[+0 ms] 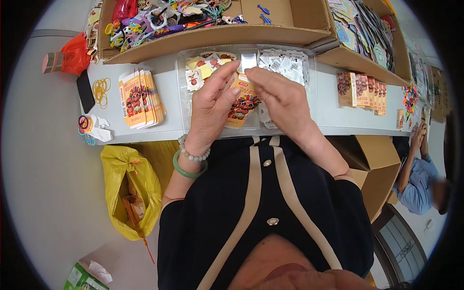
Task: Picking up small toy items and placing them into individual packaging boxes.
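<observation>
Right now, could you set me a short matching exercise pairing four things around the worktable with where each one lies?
Things:
1. stack of printed packets
2. yellow plastic bag
3. black phone
4. single printed packet

Places:
A. on the floor, below the table's near edge
B. between the left hand and right hand
C. fanned on the table, left of the clear tray
D. at the table's left end, beside the yellow rubber bands

Pairs: 1-C, 2-A, 3-D, 4-B
</observation>
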### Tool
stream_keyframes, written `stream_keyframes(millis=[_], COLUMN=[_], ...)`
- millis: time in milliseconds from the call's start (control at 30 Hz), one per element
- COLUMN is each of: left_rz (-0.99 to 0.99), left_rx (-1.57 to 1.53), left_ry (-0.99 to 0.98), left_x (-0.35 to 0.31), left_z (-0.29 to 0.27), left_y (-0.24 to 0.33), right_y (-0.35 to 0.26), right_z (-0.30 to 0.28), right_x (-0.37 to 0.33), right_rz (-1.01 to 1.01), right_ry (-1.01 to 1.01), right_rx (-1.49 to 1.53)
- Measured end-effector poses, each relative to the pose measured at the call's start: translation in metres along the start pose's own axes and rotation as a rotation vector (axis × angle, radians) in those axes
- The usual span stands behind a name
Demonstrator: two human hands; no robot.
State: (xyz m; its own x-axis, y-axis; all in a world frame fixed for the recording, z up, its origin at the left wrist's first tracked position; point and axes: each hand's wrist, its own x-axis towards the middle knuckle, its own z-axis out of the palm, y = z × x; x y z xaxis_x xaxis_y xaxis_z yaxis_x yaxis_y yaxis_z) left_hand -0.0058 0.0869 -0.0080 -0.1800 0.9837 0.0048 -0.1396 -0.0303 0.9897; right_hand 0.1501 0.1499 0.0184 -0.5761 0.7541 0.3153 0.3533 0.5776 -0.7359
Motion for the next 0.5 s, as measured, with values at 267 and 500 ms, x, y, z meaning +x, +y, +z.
stream_keyframes(millis=[267,500], left_rz=[0.112,0.119], left_rx=[0.259,0.276], left_ry=[-0.002,0.001], left_x=[-0.005,-0.014], left_z=[0.002,0.0], left_y=[0.006,0.006], right_y=[-0.007,-0.011], right_z=[0.004,-0.002], right_x=[-0.008,-0.012], right_rz=[0.135,0.189], right_ry=[0.035,-0.075], right_rx=[0.059,0.155])
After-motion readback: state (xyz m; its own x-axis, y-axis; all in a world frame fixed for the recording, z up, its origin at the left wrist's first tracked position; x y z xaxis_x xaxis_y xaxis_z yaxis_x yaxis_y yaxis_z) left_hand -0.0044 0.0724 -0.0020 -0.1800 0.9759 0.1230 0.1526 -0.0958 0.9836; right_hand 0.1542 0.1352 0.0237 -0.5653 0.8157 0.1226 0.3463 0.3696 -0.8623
